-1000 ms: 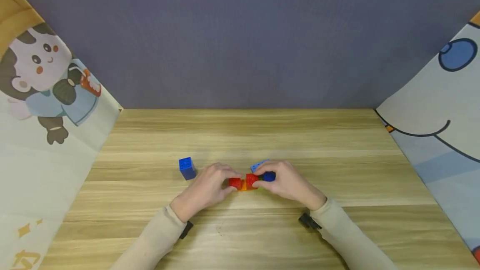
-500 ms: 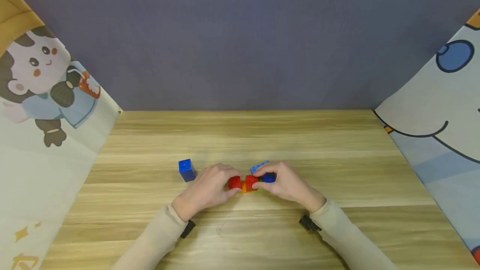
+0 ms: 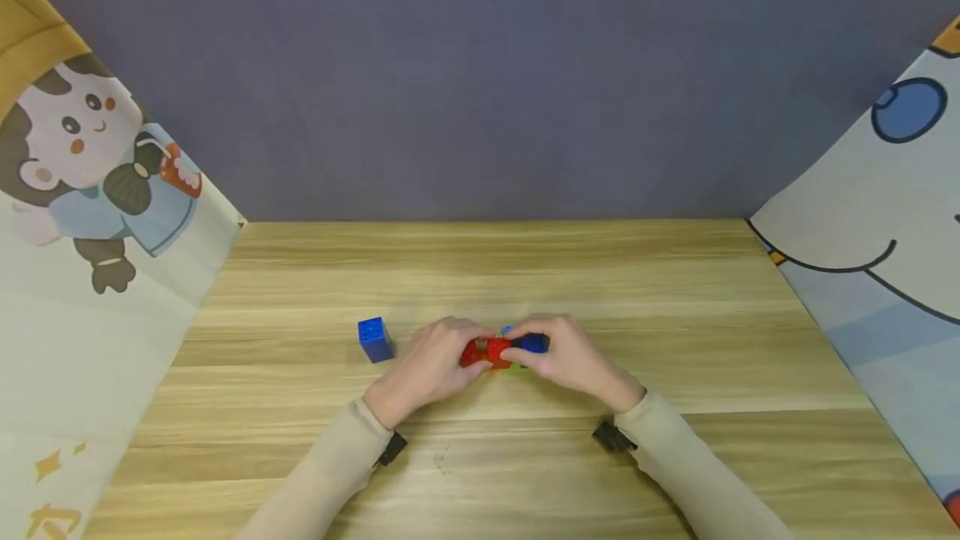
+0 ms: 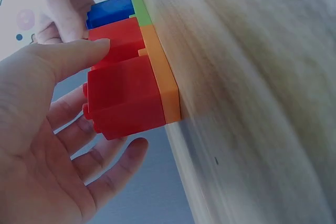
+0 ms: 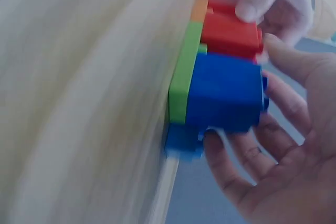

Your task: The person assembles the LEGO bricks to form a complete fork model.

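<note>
1. Presently, red cuboid plastic bricks [image 4: 126,98], on a flat orange plastic plate [image 4: 165,82], are pinched by the left hand [image 3: 435,361].
2. Dark-blue cuboid plastic brick [image 5: 226,90]: ringed by the right hand [image 3: 573,361].
3. Light-blue studded plastic brick [image 5: 184,141], behind: could be nudged by overreaching fingertips.

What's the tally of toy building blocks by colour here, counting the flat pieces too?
Red blocks: 2
Dark blue blocks: 2
Light blue block: 1, partly hidden
Orange flat piece: 1
Green flat piece: 1
Total: 7 visible
</note>
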